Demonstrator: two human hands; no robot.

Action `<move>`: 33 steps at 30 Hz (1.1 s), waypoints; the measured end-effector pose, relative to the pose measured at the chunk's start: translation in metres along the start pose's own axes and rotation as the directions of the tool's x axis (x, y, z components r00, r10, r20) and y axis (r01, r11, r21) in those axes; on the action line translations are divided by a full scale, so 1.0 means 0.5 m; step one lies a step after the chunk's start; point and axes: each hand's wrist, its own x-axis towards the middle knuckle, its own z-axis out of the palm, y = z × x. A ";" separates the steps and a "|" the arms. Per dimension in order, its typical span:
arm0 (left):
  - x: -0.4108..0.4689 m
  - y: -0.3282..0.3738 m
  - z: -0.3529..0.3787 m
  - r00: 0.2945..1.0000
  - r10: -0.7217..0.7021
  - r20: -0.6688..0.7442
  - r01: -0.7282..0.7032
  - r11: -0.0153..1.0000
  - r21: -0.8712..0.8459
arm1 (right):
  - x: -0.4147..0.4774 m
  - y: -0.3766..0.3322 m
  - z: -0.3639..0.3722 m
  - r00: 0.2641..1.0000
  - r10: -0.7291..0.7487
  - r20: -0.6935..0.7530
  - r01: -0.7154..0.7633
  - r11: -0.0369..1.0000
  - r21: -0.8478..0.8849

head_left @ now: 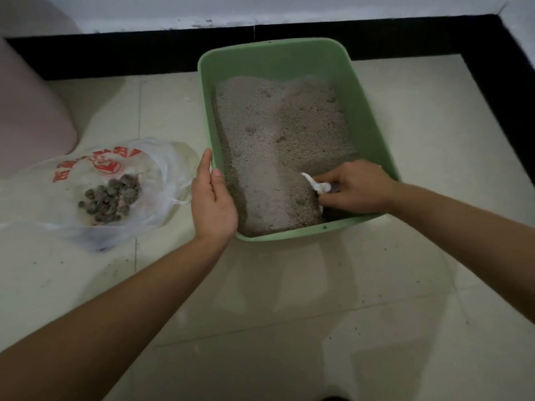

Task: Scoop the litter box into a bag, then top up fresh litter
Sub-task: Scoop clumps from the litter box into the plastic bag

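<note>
A green litter box point(373, 134) stands on the tiled floor, filled with pale grey litter point(278, 134). My left hand point(212, 198) rests against the box's near-left rim, thumb over the edge. Inside the near-right corner, my right hand point(356, 188) grips a white scoop point(315, 185), whose head is dug into the litter and mostly hidden. To the left lies an open white plastic bag point(95, 172) with red print, holding a pile of dark clumps point(111, 198).
A pinkish rounded object point(31, 111) stands at the far left behind the bag. A black skirting strip point(144, 50) runs along the white wall at the back and right. Pale floor tiles point(289, 299) stretch in front of the box.
</note>
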 end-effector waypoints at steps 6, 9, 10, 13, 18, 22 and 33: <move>-0.001 0.001 -0.002 0.998 0.055 -0.013 -0.055 0.998 -0.011 | 0.013 0.009 0.035 0.997 0.059 0.045 -0.068 0.969 0.238; 0.001 -0.006 -0.007 0.998 0.058 0.000 -0.058 0.998 -0.031 | 0.014 0.010 0.036 0.995 0.051 0.083 -0.080 0.918 0.388; 0.001 -0.008 -0.008 0.998 0.058 0.006 -0.058 0.998 -0.038 | 0.013 0.009 0.037 0.995 0.049 0.087 -0.081 0.902 0.424; 0.003 -0.012 -0.005 0.998 0.069 0.006 -0.069 0.997 -0.047 | 0.008 0.008 0.038 0.996 0.070 0.054 -0.088 0.855 0.510; 0.004 -0.014 -0.003 0.998 0.061 0.007 -0.061 0.996 -0.067 | -0.003 0.015 0.025 0.991 0.132 -0.026 -0.099 0.847 0.522; 0.006 -0.018 -0.004 0.998 0.054 0.016 -0.053 0.996 -0.068 | -0.008 0.008 -0.006 0.962 0.196 -0.192 -0.058 0.829 0.556; 0.008 -0.016 -0.004 0.999 0.030 0.022 -0.029 0.998 -0.064 | -0.038 -0.002 -0.027 0.884 0.331 -0.329 -0.098 0.821 0.563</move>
